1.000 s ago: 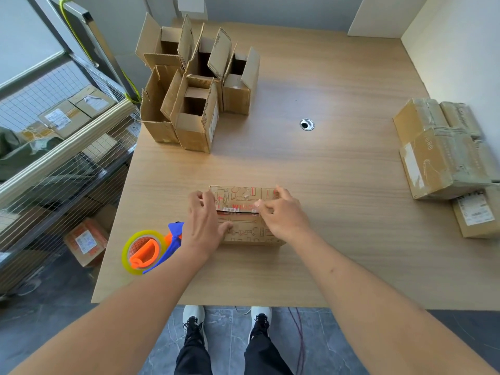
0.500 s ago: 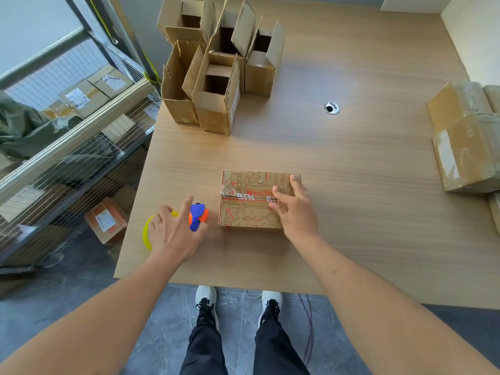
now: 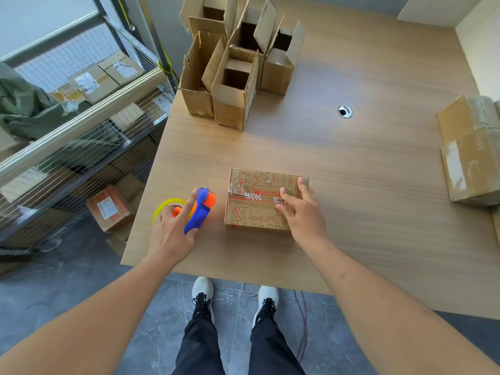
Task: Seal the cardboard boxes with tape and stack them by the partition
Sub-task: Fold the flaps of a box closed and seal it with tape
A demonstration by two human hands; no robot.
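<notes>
A small printed cardboard box (image 3: 254, 212) lies closed on the wooden table (image 3: 365, 171) near its front edge, with a crinkled strip of clear tape along its top seam. My right hand (image 3: 303, 217) presses on the right part of the lid with straight fingers. To the left of the box lies a tape dispenser (image 3: 201, 209) with a blue handle, orange body and yellow roll. My left hand (image 3: 169, 239) rests over it, and the handle sits between my forefinger and thumb, fingers still fairly straight.
Several open, upright cardboard boxes (image 3: 235, 77) stand at the table's far left. Taped boxes (image 3: 470, 158) are piled at the right edge by the white partition (image 3: 481, 44). A cable hole (image 3: 345, 111) sits mid-table. A wire shelf rack (image 3: 81, 125) with parcels stands left.
My left hand left the box lid and moved left onto the tape dispenser. My right hand stayed pressing on the box. The view shifted closer and leftward.
</notes>
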